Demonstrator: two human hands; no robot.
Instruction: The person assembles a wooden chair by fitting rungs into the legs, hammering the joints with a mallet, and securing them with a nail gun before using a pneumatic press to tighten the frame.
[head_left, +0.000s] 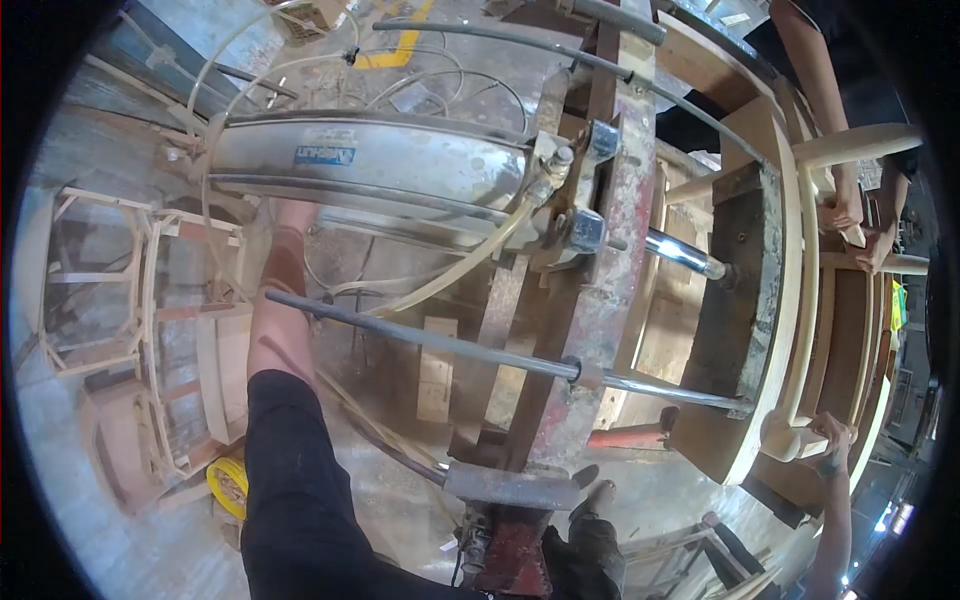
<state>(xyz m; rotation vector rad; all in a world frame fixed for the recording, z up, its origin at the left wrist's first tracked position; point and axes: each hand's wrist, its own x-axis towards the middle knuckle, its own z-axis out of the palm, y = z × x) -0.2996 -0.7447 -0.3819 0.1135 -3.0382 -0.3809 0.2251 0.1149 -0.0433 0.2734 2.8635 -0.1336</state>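
Note:
My left hand (293, 214) reaches up at the left, its fingers hidden behind a grey pneumatic cylinder (420, 160). My right hand (830, 432), far right, has its fingers wrapped round the lower end of a wooden chair frame (806, 300) with rounded rails and tapered legs. The frame stands against a pale wooden block (762, 400) fixed to a dark metal press plate (735, 290). A shiny piston rod (685, 253) and two guide rods, one a lower guide rod (500, 355), run to that plate through a worn metal beam (590, 330).
At the upper right, a co-worker's hands (858, 225) are at the frame's far side. Wooden frames (150, 320) stand at the left, near a yellow container (228, 487). Air hoses (440, 270) loop round the cylinder. A red stand (510, 555) is below.

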